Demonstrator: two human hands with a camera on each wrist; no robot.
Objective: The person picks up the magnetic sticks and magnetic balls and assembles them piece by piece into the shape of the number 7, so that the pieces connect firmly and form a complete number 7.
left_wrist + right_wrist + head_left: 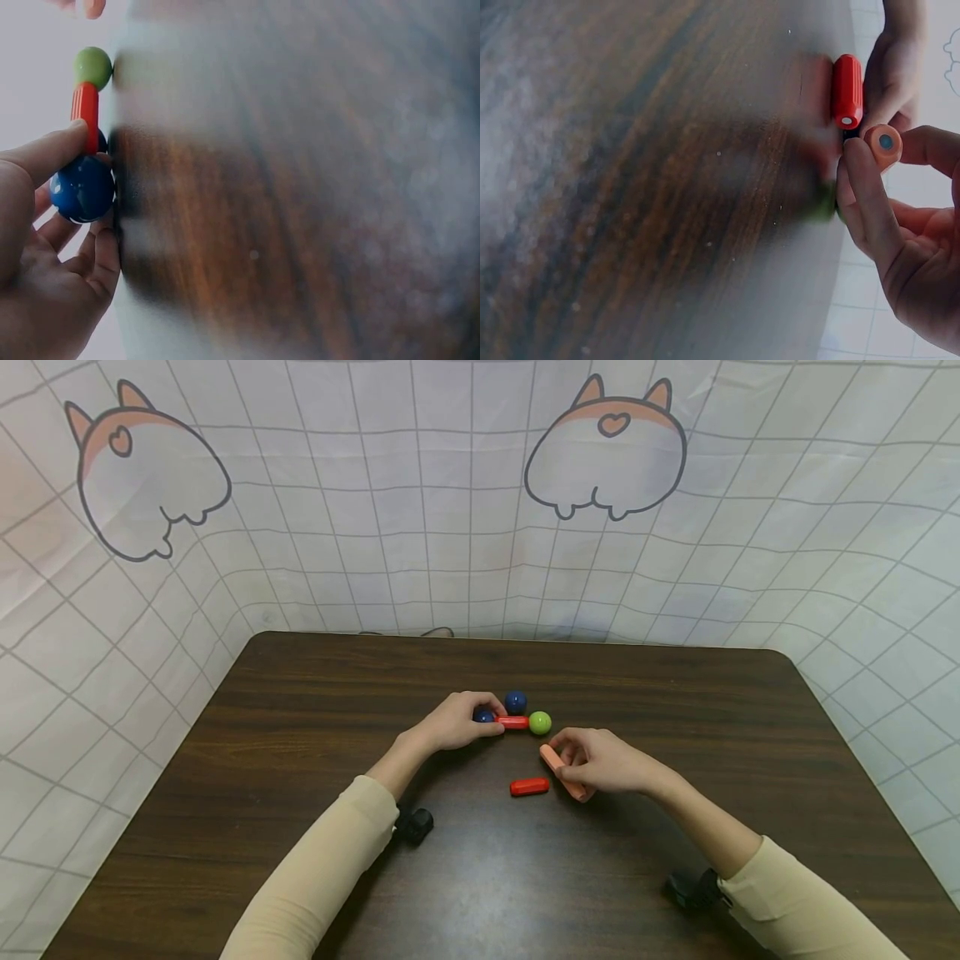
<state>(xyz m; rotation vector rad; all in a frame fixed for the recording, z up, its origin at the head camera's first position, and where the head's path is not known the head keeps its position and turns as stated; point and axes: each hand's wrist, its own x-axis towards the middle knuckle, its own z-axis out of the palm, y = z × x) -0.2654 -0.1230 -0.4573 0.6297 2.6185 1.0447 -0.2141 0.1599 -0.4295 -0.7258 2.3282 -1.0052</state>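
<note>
My left hand [453, 720] pinches a red magnetic building rod [514, 722] between thumb and fingers. A blue ball [81, 189] sits at the rod's near end, within the curve of that hand. The rod's other end meets a green ball [540, 722]. Just behind the rod is a second blue ball [515, 702]; whether it touches is unclear. My right hand [607, 762] grips a longer orange rod [553, 758] slantwise, its end showing a grey disc in the right wrist view. Left of that hand, another red rod [847, 90] lies loose on the table.
Everything stands on a dark wood-grain table [300, 693] with rounded far corners. White grid-patterned cloth [465, 527] hangs behind and at both sides. Black wrist devices [415, 827] are on both forearms.
</note>
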